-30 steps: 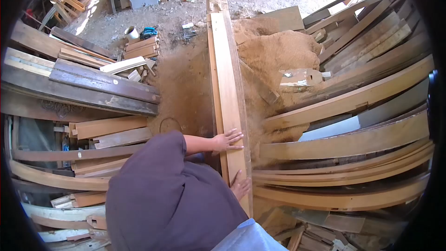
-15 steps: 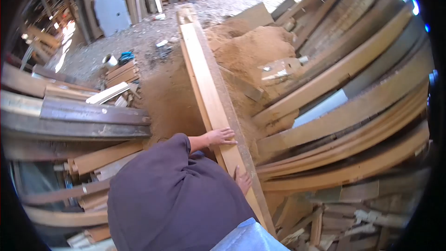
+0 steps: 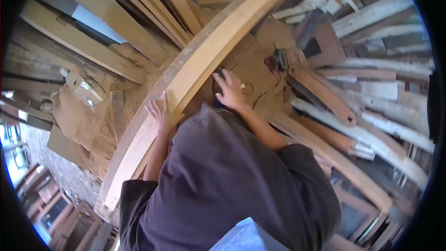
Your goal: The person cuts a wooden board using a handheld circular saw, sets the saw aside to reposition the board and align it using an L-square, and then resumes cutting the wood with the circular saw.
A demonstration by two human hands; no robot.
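Note:
My left hand (image 3: 158, 113) lies on the pale wooden board (image 3: 204, 69), its fingers spread across the surface. This board rests lengthwise on a longer, dusty wooden beam (image 3: 173, 68). On the other side, my right hand (image 3: 229, 91) is off the board, just beside its edge, with fingers apart. Its fingertips are by a small dark object (image 3: 220, 71) below the board's edge; whether they touch it I cannot tell. A dark power tool with red parts (image 3: 279, 60) lies on the sawdust farther right, near a cord.
Long planks (image 3: 134, 23) lie at the upper left, above a sawdust heap (image 3: 76, 121). Several stacked wood pieces (image 3: 381, 74) fill the right side. Wooden frames (image 3: 51, 209) stand at the lower left. A plank (image 3: 339, 160) lies beside my right arm.
The view has swung round towards the beam's other end and the wood piles. My right hand has left the board and reaches down beside it; my left hand is still on it.

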